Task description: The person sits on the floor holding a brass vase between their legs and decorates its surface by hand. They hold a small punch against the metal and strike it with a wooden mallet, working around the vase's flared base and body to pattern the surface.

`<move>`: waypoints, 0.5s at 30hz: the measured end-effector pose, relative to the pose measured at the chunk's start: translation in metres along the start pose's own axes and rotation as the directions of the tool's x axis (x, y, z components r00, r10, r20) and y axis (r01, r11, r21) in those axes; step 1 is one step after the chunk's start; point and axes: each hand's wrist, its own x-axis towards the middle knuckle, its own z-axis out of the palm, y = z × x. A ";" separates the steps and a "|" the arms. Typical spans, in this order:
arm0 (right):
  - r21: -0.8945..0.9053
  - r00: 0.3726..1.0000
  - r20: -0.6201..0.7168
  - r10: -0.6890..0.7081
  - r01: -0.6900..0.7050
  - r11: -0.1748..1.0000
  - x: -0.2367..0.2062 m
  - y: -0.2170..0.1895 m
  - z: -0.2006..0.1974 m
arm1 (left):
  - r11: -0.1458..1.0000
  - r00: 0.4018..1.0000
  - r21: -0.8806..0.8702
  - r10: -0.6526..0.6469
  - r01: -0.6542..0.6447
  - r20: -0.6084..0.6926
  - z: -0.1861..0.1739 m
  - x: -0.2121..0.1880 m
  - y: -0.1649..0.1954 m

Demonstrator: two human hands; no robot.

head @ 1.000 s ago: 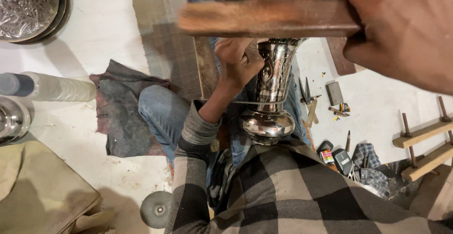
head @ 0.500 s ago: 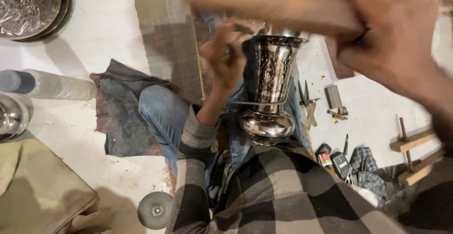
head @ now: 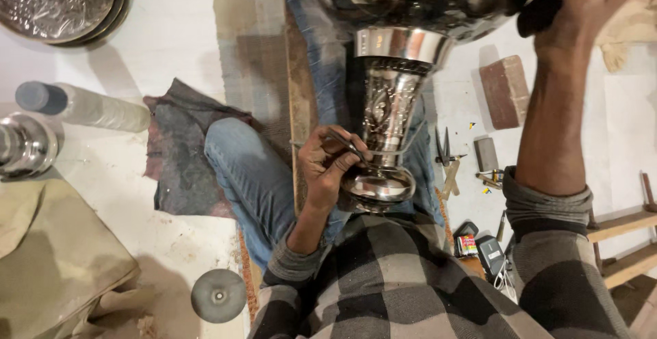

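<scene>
While left hand (head: 328, 164) fingers pinch a thin tool (head: 345, 146) against silver vase (head: 390, 113), right hand (head: 582, 0) closed up high, white floor (head: 171, 45) underneath.

Small rectangular pack (head: 467, 244), red/yellow label on dark body, on floor by the right knee. Just right of it: dark boxy item (head: 490, 255) with flat face, possibly a screen, too blurred to confirm. No signs or other labels visible.
</scene>
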 end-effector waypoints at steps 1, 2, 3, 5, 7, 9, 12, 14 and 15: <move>0.047 0.997 0.013 -0.076 0.075 0.996 0.001 -0.003 0.002 | 1.000 0.999 0.024 -0.003 0.002 0.054 0.000 0.001 0.000; 0.095 0.988 0.028 -0.153 0.150 0.984 0.002 -0.004 0.003 | 0.998 0.997 0.051 -0.030 0.027 0.077 0.001 0.002 0.001; 0.114 0.989 0.019 -0.150 0.147 0.983 0.004 -0.005 0.004 | 0.996 0.994 0.080 -0.058 0.051 0.095 0.002 0.003 0.001; 0.164 0.992 0.010 -0.124 0.121 0.979 0.005 0.001 0.004 | 0.992 0.990 0.109 -0.069 0.056 0.123 0.006 0.004 0.006; 0.233 0.989 0.058 -0.135 0.118 0.965 0.004 0.010 0.004 | 0.995 0.984 0.091 -0.045 0.029 0.171 0.013 0.005 0.010; 0.315 0.990 0.057 -0.131 0.106 0.943 0.000 0.021 0.009 | 0.990 0.979 0.143 -0.044 0.016 0.197 0.024 0.002 0.016; 0.517 0.997 0.067 -0.028 -0.011 0.856 -0.009 0.042 0.031 | 0.978 0.970 0.205 -0.003 -0.049 0.243 0.045 -0.010 0.024; 0.631 0.984 0.104 0.142 -0.176 0.756 -0.016 0.054 0.048 | 0.962 0.969 0.254 0.033 -0.097 0.244 0.058 -0.016 0.028; 0.652 0.970 0.081 0.229 -0.225 0.724 -0.018 0.059 0.056 | 0.951 0.971 0.284 0.054 -0.121 0.233 0.063 -0.018 0.029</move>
